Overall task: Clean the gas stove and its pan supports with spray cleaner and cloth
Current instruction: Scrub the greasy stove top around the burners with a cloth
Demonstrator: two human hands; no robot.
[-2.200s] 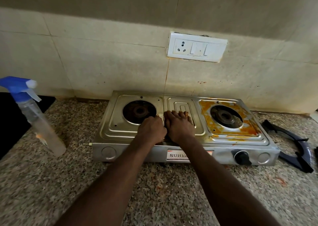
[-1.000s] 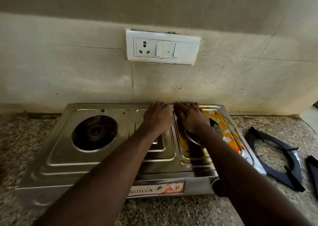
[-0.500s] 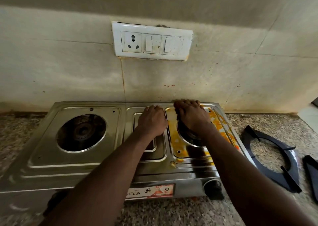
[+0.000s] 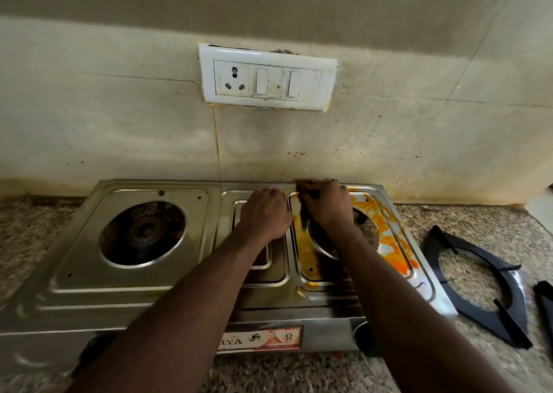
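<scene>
Reaching across a 2-burner steel gas stove (image 4: 143, 285) from the near side, both bare forearms stretched toward its rear edge by the tiled wall (image 4: 119, 129). Left hand (image 4: 264, 211) resting knuckles-up on the middle panel between the burners, fingers curled under in a loose fist; whether anything sits inside it, impossible to tell. Right hand (image 4: 327, 204) just beside it, at the back-left corner of the right burner tray, fingers bunched and curled down near the stove's rear rim; something dark at the fingertips, too unclear to name, so closed but grip uncertain. Left burner (image 4: 143, 233) bare, dark and grimy inside its round well, surrounding steel fairly shiny. Right burner (image 4: 366, 231) partly hidden under the right wrist, its tray smeared with orange-yellow residue (image 4: 386, 243), thickest on the right half. No pan supports on the stove: 1 black pan support (image 4: 490, 288) lying flat on the speckled granite surface (image 4: 493, 228) just right of the stove, and a sliver of another dark piece (image 4: 546, 306) at the frame's right edge. A label reading "RYA" (image 4: 263, 339) on the stove's front face. White switch panel (image 4: 267, 77) with 1 socket and 2 switches on the wall above, small reddish spatter below it.
</scene>
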